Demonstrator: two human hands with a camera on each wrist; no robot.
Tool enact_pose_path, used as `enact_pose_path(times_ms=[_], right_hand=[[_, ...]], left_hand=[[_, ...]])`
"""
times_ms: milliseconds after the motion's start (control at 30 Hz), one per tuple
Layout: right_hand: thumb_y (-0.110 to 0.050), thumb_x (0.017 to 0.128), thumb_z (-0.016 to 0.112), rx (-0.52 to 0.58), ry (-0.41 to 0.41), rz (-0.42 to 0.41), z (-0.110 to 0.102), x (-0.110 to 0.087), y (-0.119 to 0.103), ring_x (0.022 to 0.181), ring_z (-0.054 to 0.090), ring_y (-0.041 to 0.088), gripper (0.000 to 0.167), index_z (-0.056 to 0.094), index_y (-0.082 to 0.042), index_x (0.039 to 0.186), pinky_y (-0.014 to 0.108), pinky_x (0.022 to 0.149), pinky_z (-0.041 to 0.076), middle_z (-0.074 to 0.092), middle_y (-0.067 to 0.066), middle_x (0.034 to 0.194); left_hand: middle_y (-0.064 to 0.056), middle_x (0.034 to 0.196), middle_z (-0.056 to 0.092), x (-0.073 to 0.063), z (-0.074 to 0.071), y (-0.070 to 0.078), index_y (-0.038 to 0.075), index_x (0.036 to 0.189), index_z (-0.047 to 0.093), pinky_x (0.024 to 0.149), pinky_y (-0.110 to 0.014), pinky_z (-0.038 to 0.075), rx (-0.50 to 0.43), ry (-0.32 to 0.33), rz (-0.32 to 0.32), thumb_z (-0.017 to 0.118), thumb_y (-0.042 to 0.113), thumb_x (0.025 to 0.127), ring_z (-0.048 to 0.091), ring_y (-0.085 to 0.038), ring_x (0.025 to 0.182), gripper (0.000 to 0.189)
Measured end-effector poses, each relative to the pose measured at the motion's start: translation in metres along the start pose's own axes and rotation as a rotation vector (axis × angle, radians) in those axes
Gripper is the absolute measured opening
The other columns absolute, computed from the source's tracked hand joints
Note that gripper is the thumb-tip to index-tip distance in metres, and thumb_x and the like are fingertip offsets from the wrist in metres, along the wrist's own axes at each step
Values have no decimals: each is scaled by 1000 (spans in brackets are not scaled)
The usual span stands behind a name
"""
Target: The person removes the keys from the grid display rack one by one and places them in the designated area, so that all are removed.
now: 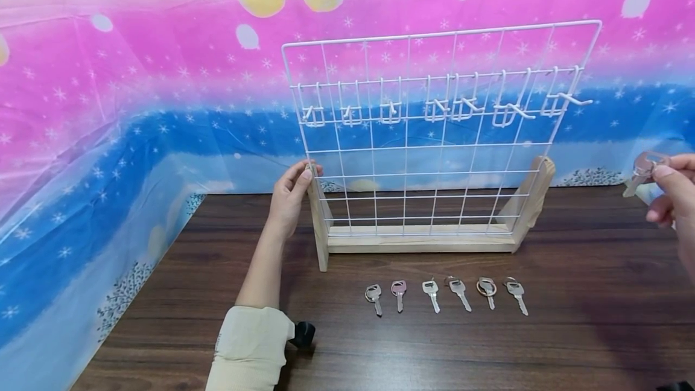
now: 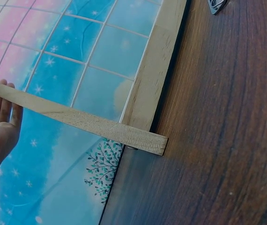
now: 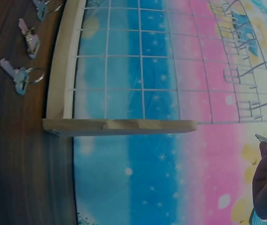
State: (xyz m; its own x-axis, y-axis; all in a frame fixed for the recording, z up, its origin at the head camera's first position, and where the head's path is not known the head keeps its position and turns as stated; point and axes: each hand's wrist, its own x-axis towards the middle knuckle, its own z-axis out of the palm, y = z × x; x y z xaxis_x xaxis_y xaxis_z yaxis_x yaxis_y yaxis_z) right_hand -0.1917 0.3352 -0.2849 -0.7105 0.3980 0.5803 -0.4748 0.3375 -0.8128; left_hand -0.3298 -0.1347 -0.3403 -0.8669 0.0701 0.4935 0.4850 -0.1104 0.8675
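A white wire grid rack [image 1: 420, 239] stands on the tabletop in a wooden frame. With the thumb in front, my left hand [image 1: 288, 198] grips the upper end of its left wooden side post [image 1: 319, 222]; the left wrist view shows fingers behind that post. Off to the right of the rack, raised above the table, my right hand [image 1: 677, 189] pinches a key [image 1: 642, 166] by its head, blade pointing down and left. The right wrist view shows only a sliver of that key [image 3: 263, 138] at the fingertips. White hooks [image 1: 391, 112] hang in a row across the upper grid.
Several more keys, some with rings, lie in a row before the rack, among them a pinkish key [image 1: 399, 289]. A patterned cloth [image 1: 163, 77] hangs behind the dark wooden table [image 1: 434, 355]. A small black object [image 1: 303, 334] shows beside the left sleeve.
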Motion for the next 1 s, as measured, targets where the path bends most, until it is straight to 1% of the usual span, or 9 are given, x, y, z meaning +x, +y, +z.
enact_pose_path(times_ms=[100, 267, 400, 500, 567, 667, 700, 833, 1000], right_hand=[[-2, 96, 43, 22, -25, 24, -4, -5, 3, 36, 43, -1, 26, 56, -24, 90, 11, 35, 30, 56, -16, 73], [1, 92, 51, 315, -46, 81, -11, -8, 24, 34, 47, 4, 15, 59, -12, 90, 14, 32, 29, 64, -8, 69], [3, 89, 55, 358, -78, 80, -31, -1, 80, 33, 48, 10, 11, 60, -4, 95, 18, 29, 31, 67, -3, 73], [7, 87, 56, 333, -79, 100, -53, 9, 138, 32, 49, 14, 17, 60, 2, 102, 21, 26, 32, 68, 0, 74], [9, 86, 58, 332, -88, 120, -64, 13, 168, 32, 49, 16, 19, 59, 5, 105, 24, 25, 32, 69, 3, 76], [10, 85, 57, 349, -135, 155, -70, 13, 188, 33, 49, 18, 21, 60, 4, 105, 25, 25, 32, 69, 5, 79], [11, 85, 57, 363, -150, 172, -70, 12, 189, 33, 49, 19, 21, 60, 5, 105, 25, 25, 32, 69, 6, 78], [4, 85, 62, 247, -185, 233, -62, 1, 176, 35, 51, 17, 19, 63, -2, 103, 25, 28, 36, 68, 2, 76], [1, 86, 61, 184, -222, 321, -37, -22, 115, 38, 51, 14, 12, 67, -8, 91, 23, 32, 39, 68, -2, 73]], left_hand=[[-6, 108, 62, 0, 0, 0, -8, 126, 48, 99, -33, 37, -5, 4, -3, 45, 8, 97, 56, -15, 104, 33], [-6, 108, 62, -1, 1, 2, -8, 126, 48, 100, -33, 37, -1, 8, -6, 45, 8, 97, 55, -16, 105, 33], [-8, 109, 61, -1, 1, 3, -8, 126, 48, 100, -33, 37, 0, 3, -6, 44, 8, 97, 55, -18, 106, 33], [-9, 109, 61, -1, 1, 2, -8, 126, 48, 99, -33, 37, 0, 3, -7, 45, 8, 97, 55, -19, 106, 33], [-10, 109, 61, -1, 1, 2, -8, 126, 48, 99, -33, 38, -2, 5, -6, 45, 8, 97, 55, -18, 106, 33], [-10, 109, 61, -1, 1, 1, -8, 126, 48, 98, -34, 38, 1, 4, -6, 45, 8, 97, 55, -18, 105, 33], [-11, 110, 61, -1, 1, 1, -9, 126, 48, 98, -34, 38, 2, 4, -5, 45, 8, 97, 55, -17, 105, 33], [-8, 108, 62, 0, 1, 1, -9, 125, 48, 98, -34, 38, -2, 10, -4, 44, 7, 97, 56, -16, 104, 32], [-2, 105, 62, -1, 1, 2, -10, 125, 48, 99, -34, 38, -8, 6, -8, 44, 7, 97, 56, -15, 104, 33]])
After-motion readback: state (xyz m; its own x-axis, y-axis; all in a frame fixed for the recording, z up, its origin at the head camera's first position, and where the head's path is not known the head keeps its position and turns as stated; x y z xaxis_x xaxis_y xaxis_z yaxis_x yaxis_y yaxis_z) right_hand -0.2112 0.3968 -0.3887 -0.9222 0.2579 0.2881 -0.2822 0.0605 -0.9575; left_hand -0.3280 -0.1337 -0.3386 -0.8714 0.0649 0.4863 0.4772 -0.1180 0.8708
